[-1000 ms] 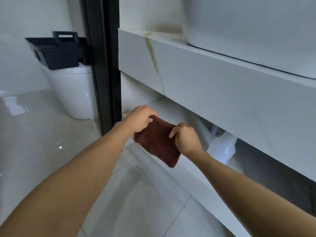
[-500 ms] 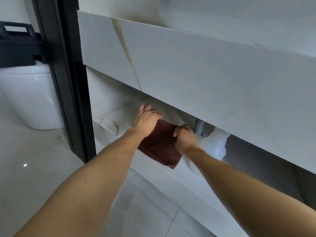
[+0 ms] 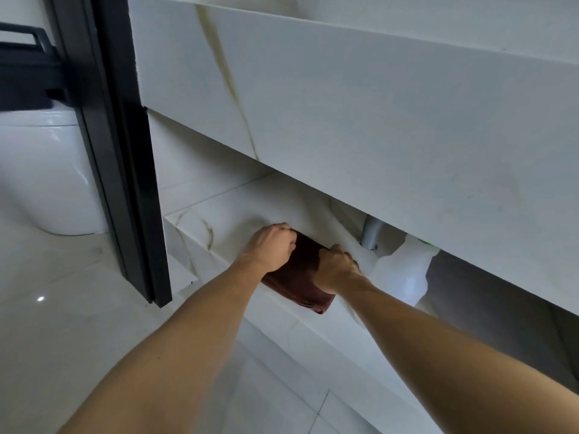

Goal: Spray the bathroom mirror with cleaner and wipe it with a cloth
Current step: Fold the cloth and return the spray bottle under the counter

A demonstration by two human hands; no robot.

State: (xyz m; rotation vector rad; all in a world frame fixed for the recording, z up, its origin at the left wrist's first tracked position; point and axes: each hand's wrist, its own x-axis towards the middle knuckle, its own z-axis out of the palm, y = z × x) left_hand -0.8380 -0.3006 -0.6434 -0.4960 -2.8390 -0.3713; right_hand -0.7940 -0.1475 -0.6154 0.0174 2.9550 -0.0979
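— Where are the hands?
— Both arms reach to twelve o'clock; left hand and right hand clench the brown cloth on the low ledge.
— The cleaner?
— A white bottle stands at the cloth's three o'clock.

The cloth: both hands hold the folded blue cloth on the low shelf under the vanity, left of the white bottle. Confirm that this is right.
Not quite: the cloth is dark brownish red, not blue, as the head view shows. The rest stands: the left hand and right hand both hold it on the low shelf under the vanity, left of the white bottle.
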